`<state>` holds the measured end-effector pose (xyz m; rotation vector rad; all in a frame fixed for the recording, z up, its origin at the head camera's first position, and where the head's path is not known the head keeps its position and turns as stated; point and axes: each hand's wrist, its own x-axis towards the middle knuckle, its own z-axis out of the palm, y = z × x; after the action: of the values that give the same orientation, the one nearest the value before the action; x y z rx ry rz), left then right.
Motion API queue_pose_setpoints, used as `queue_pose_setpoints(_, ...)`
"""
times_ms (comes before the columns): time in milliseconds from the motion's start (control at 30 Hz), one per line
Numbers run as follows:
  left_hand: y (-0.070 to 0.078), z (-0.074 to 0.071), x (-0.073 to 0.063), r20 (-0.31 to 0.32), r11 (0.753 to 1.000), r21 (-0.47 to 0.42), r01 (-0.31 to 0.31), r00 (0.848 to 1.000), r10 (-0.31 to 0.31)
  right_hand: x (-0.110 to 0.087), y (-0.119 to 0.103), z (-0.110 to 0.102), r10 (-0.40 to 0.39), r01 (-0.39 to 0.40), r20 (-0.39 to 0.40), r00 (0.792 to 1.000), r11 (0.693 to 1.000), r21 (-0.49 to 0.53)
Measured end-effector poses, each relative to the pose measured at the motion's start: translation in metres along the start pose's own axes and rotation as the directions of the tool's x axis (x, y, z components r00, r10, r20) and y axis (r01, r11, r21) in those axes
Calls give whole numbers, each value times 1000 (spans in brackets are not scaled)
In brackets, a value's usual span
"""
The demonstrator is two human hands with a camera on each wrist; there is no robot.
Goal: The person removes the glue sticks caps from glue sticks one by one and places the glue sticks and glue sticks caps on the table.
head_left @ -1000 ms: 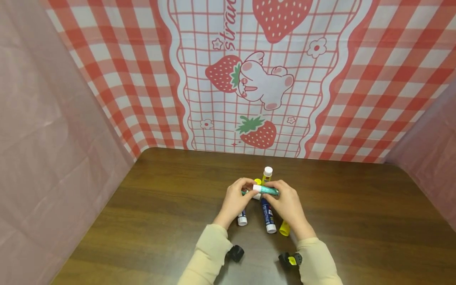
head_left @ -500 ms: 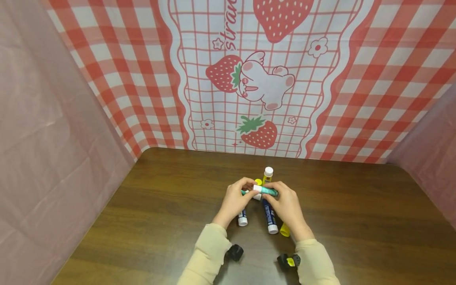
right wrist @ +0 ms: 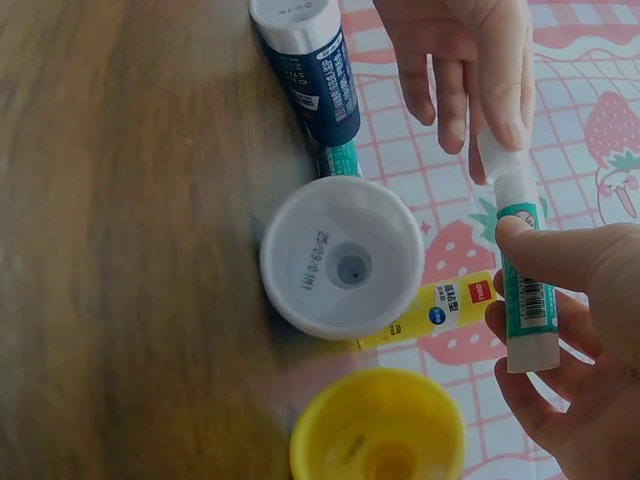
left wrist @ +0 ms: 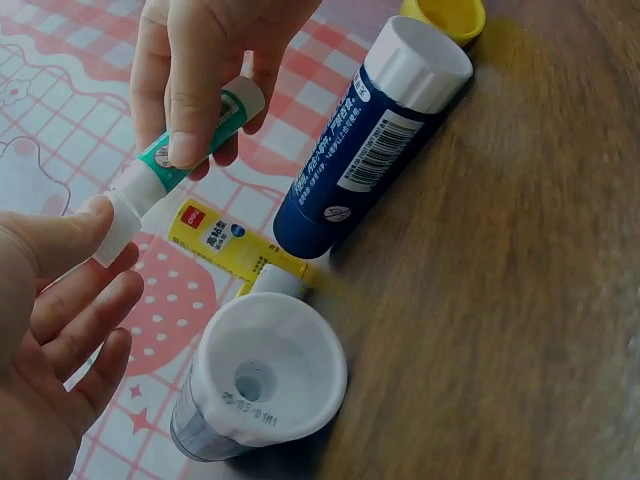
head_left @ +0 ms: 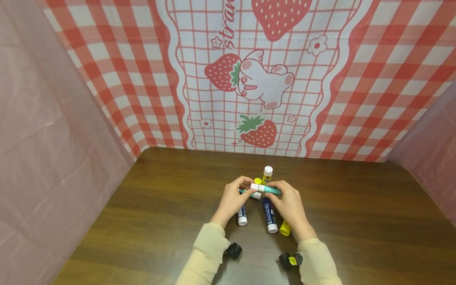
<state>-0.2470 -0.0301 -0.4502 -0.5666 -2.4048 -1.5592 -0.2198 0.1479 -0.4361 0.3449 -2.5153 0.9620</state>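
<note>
Above the table, my right hand (head_left: 290, 204) grips the green body of a small glue stick (head_left: 272, 190) between thumb and fingers. The thumb and fingers of my left hand (head_left: 231, 200) pinch its white cap (left wrist: 120, 225). A line shows between the cap and the white collar (right wrist: 515, 185), and the cap sits slightly askew in the left wrist view. Below the hands lie another green glue stick (head_left: 255, 195), partly hidden by the left hand, and a dark blue glue stick (head_left: 269, 215) with a white end.
A second blue glue stick (head_left: 242, 217) lies under the left wrist. Behind the hands is a yellow glue stick (head_left: 267, 175) with a white end, beside a yellow round end (head_left: 258, 181). Another yellow one (head_left: 285, 228) lies by the right wrist. A checked cloth (head_left: 142, 79) hangs behind the table.
The cap has slid leftward along the glue stick, so more white shows between the hands. The left hand has shifted slightly left and up, uncovering more of the green glue stick below.
</note>
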Motion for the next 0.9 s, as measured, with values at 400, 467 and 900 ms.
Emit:
queue_pose_setpoints(400, -1, 1, 0, -20, 999, -17, 39, 999, -39, 0, 0, 1, 12, -12, -5, 1000, 1000, -3)
queue_pose_setpoints(467, -1, 1, -1, -22, 999, -14, 45, 999, -45, 0, 1, 1, 14, -14, -2, 1000, 1000, -7)
queue_pose_setpoints(900, -4, 2, 1, -22, 997, 15, 69, 997, -69, 1, 3, -2, 54, -54, 10, 999, 999, -8)
